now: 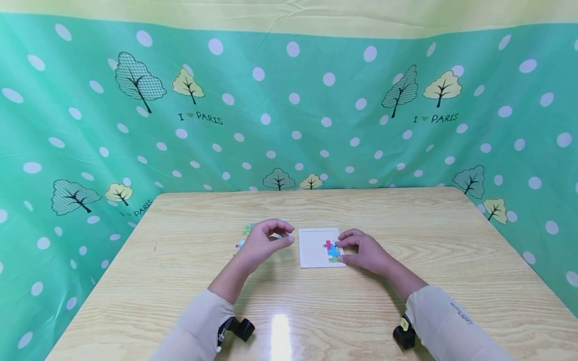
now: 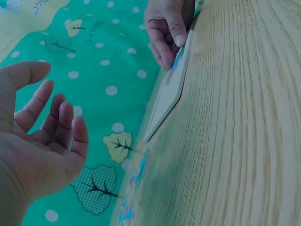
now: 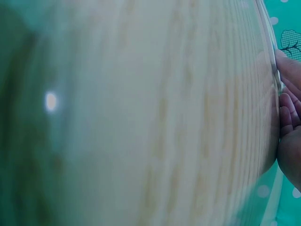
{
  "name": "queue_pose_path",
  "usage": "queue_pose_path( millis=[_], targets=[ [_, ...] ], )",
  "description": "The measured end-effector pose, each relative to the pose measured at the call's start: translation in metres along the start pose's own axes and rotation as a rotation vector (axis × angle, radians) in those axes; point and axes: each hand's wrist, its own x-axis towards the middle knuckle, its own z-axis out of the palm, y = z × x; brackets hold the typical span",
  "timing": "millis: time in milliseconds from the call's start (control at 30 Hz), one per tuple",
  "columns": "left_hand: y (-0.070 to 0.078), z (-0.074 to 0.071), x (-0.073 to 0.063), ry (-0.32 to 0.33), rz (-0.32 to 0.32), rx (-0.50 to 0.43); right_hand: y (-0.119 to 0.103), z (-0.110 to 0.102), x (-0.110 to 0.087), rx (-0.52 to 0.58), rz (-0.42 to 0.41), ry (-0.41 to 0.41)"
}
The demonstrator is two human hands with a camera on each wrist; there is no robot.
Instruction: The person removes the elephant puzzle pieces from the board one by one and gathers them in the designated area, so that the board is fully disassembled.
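Note:
A white square puzzle tray [image 1: 312, 249] lies flat on the table, with a few joined puzzle pieces [image 1: 333, 250] in red, blue and green along its right side. My right hand [image 1: 367, 252] rests at the tray's right edge, its thumb and fingertips spread over the border of those pieces. In the left wrist view, the thumb and fingers of the right hand [image 2: 165, 26] bend down onto the tray. Left of the tray, my left hand [image 1: 266, 242] hovers above the table with loosely bent fingers and nothing between them. Behind it lie loose puzzle pieces [image 1: 248, 228], partly hidden by the hand.
The light wood-grain table [image 1: 388, 215] reaches back to a green dotted cloth [image 1: 289, 120] with printed trees. A small black camera [image 1: 244, 329] is strapped on the left wrist, and another black camera [image 1: 404, 335] on the right. Light glares off the table's near part.

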Motion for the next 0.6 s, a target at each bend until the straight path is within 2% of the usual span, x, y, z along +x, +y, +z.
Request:
queue_pose_path(
  millis=[333, 600],
  targets=[
    [0.002, 0.013, 0.008, -0.071, -0.061, 0.036, -0.002, 0.000, 0.000, -0.013, 0.001, 0.004],
    [-0.002, 0.032, 0.015, -0.128, -0.101, 0.108, -0.002, 0.001, 0.001, 0.001, 0.024, 0.004]
  ],
)
